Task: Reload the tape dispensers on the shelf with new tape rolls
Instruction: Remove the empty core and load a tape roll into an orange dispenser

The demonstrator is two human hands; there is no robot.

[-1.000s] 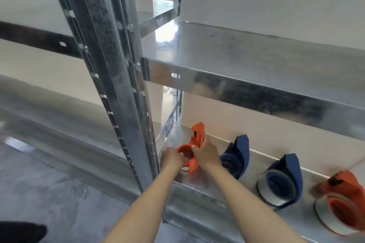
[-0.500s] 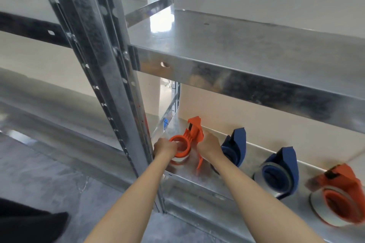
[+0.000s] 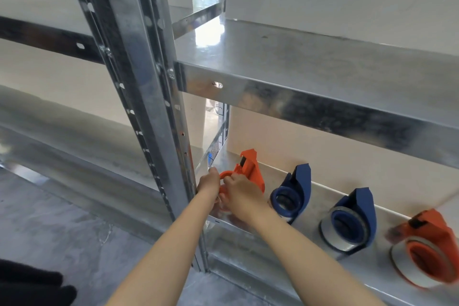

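Head view shows a metal shelf (image 3: 323,206) across the lower right of the frame, where both the left hand (image 3: 209,185) and right hand (image 3: 242,195) grip the leftmost orange tape dispenser (image 3: 250,171) at lower centre, fingers curled around its hub.

Right hand (image 3: 242,195) now shifted across the front of the orange dispenser (image 3: 250,171), covering the hub that showed half a second ago; left hand (image 3: 210,185) closer in against it, fingers at the hub's rim; dispenser raised more upright than a second ago; a pale roll edge (image 3: 224,210) glimpsed beneath the hands, blurred.
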